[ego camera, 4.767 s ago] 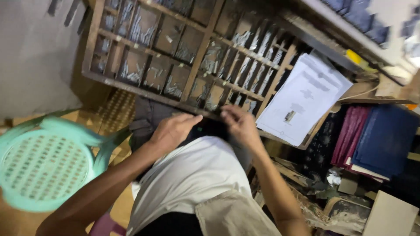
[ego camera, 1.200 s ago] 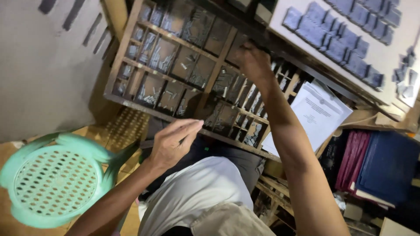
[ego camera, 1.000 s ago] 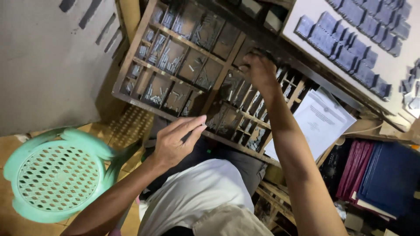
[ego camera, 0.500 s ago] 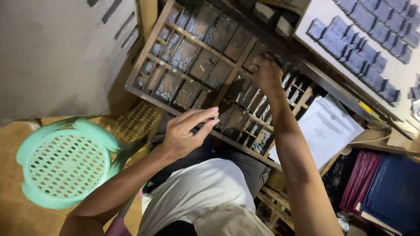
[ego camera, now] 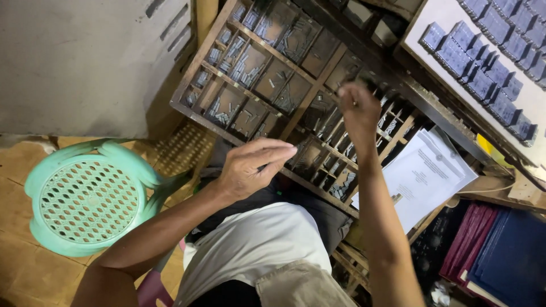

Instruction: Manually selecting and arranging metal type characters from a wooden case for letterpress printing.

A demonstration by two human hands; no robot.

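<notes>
Drifting a little since half a second ago: right hand now sitting higher and further right over the wooden type case, left hand staying low at the case's near edge. Right grip pinching narrow, fingertips bunched over the small compartments at centre frame, seemingly nipping a tiny metal piece, too small and blurred to confirm. Left grip curling half shut, fingers pointing right, possibly cradling something thin against the palm; cannot tell what, or whether anything at all. Type case slanting across the upper middle of the frame, its compartments carrying little grey metal sorts, bigger cells at upper left, narrow slots under the right hand. Sitting at lower left, a mint-green perforated plastic stool. Lying right of the case, a stapled sheaf of white papers. Showing at upper right, a pale board studded with dark blue-grey blocks. Stacking at lower right, maroon and blue books.
</notes>
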